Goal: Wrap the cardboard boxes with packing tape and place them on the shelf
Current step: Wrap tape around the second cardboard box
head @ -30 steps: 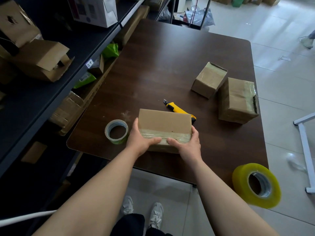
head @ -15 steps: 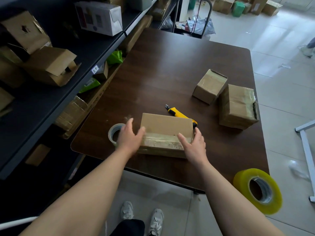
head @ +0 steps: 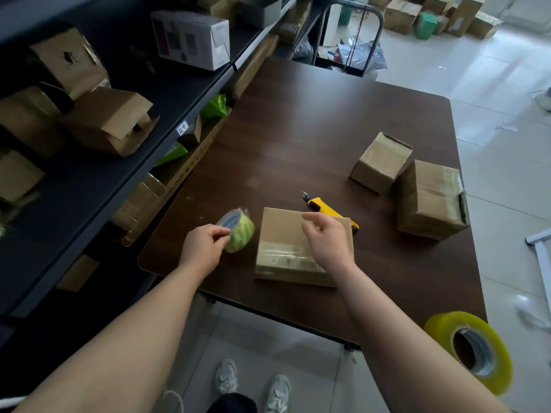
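A flat cardboard box (head: 286, 231) lies near the front edge of the dark wooden table (head: 313, 138), with a strip of clear tape across its near end. My left hand (head: 204, 248) pinches a small, blurred roll of packing tape (head: 238, 231) and holds it tilted just above the table, left of the box. My right hand (head: 328, 239) hovers over the right part of the box with its fingers loosely spread, holding nothing. Two taped boxes, a small one (head: 380, 162) and a larger one (head: 429, 201), sit at the table's right side.
A yellow utility knife (head: 326, 208) lies just behind the flat box. A big yellow tape roll (head: 471, 350) overhangs the table's near right corner. Dark shelves (head: 125, 180) at the left hold several cardboard boxes and a white carton (head: 190, 38). More boxes stand on the far floor.
My left hand left the box, took the small tape roll off the table and lifted it. My right hand came off the box's near edge and now hovers above it.
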`<action>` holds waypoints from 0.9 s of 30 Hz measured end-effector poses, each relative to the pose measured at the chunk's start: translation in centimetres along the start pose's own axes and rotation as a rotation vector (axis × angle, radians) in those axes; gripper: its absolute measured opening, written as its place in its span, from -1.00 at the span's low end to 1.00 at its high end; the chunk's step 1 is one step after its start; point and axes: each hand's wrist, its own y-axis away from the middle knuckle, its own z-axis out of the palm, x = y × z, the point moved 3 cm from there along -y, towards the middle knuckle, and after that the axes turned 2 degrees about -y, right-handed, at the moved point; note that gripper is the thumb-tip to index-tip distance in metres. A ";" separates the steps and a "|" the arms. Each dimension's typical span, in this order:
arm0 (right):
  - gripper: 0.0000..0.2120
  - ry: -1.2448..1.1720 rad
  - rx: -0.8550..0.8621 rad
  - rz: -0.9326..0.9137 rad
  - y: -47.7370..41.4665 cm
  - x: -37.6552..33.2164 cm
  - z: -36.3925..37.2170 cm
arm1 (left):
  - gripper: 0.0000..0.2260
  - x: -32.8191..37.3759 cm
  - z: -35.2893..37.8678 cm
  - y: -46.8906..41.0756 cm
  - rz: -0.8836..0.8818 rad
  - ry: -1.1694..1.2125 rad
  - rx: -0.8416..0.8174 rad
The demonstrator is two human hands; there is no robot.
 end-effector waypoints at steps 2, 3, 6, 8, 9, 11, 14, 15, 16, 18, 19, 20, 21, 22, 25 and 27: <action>-0.78 -0.198 -0.078 0.095 0.0 -1.4 0.8 | -0.82 2.1 -1.8 0.4 0.094 0.148 0.044; -0.77 -0.267 -0.109 0.123 -0.1 -2.1 1.2 | -0.83 3.3 -2.6 0.6 0.132 0.218 0.060; -0.77 -0.432 -0.193 0.174 -0.2 -4.6 2.0 | -0.83 6.6 -4.3 1.5 0.222 0.352 0.062; -0.84 -0.570 -0.230 0.184 -0.2 -6.2 2.0 | -0.82 8.4 -4.8 2.1 0.278 0.388 0.013; -0.85 -0.654 -0.249 0.179 -0.3 -6.8 1.7 | -0.81 9.1 -4.9 2.3 0.298 0.391 -0.022; -0.85 -0.788 -0.297 0.148 -0.2 -7.5 1.0 | -0.80 10.1 -5.0 2.4 0.292 0.399 -0.080; -0.81 -0.647 -0.312 0.074 0.0 -7.4 -0.6 | -0.80 11.2 -5.9 1.9 0.204 0.462 -0.020; -0.80 -0.584 -0.309 0.063 0.2 -7.2 -1.2 | -0.82 11.7 -6.2 1.6 0.171 0.497 0.015; -0.80 -0.539 -0.306 0.058 0.4 -6.9 -1.7 | -0.86 12.2 -6.3 1.3 0.134 0.535 0.039; -0.81 -0.478 -0.294 0.041 0.8 -6.3 -2.6 | -0.86 13.2 -6.2 0.7 0.056 0.574 0.030; -0.81 -0.459 -0.287 0.031 0.9 -6.0 -3.0 | -0.80 13.6 -5.9 0.6 0.021 0.568 -0.003; -0.80 -0.443 -0.284 0.018 1.1 -5.8 -3.4 | -0.74 14.0 -5.5 0.5 -0.003 0.542 -0.044; -0.79 -0.424 -0.287 0.006 1.3 -5.7 -3.7 | -0.69 14.3 -5.1 0.5 -0.012 0.501 -0.077; -0.77 -0.393 -0.295 -0.006 1.4 -5.5 -4.0 | -0.67 14.4 -4.7 0.6 -0.012 0.463 -0.098; -0.67 -0.287 -0.308 -0.037 2.0 -5.0 -5.0 | -0.78 14.8 -3.7 0.9 -0.028 0.464 -0.123; -0.61 -0.224 -0.305 -0.052 2.1 -4.5 -5.4 | -0.84 15.0 -3.0 1.1 -0.049 0.518 -0.147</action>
